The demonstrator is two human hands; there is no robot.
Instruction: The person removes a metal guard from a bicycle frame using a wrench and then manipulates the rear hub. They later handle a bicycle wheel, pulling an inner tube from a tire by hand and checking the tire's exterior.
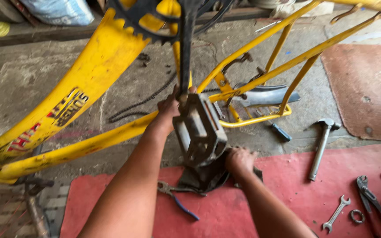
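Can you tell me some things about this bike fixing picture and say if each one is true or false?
1. The bike frame is yellow. True.
2. The left hand is at the crank just above the pedal. True.
3. The hammer is in the right hand. False: it lies on the floor, and that hand rests on a dark rag.
4. The mat with the spanners is blue. False: it is red.
5. Blue-handled pliers lie on the mat. True.

Two bare forearms are being shown from above, with no sleeves, gloves, watch or rings being worn. Dark grime is being carried on the fingers of the left hand [169, 110] and the right hand [240, 161].
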